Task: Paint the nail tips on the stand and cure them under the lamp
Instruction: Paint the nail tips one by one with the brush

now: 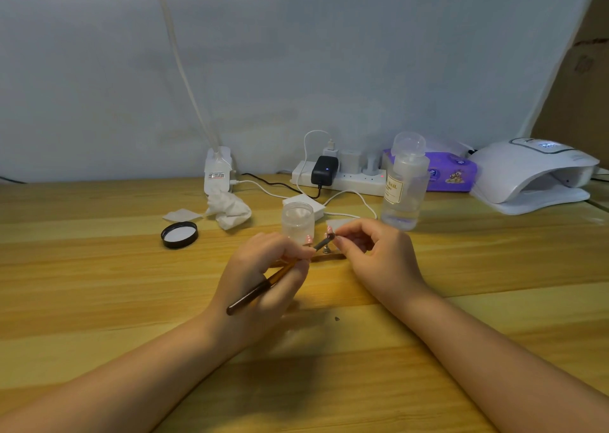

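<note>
My left hand (263, 268) grips a nail brush (260, 287) with a brown and black handle, its tip pointing up and right. My right hand (372, 251) pinches the brush's tip end (330, 236) between thumb and fingertips. Just behind the hands stands the wooden nail stand (326, 257) with pink nail tips (308, 240) on short metal posts; my fingers hide part of it. The white curing lamp (534, 175) sits at the far right of the table, its opening facing left and its display lit.
A clear open jar (298, 222) stands behind the stand, its black lid (179, 234) to the left. A clear liquid bottle (403, 185), crumpled tissue (229, 208), cotton pads (181, 215), a power strip (342, 177) with cables and a purple tissue pack (451, 172) line the back.
</note>
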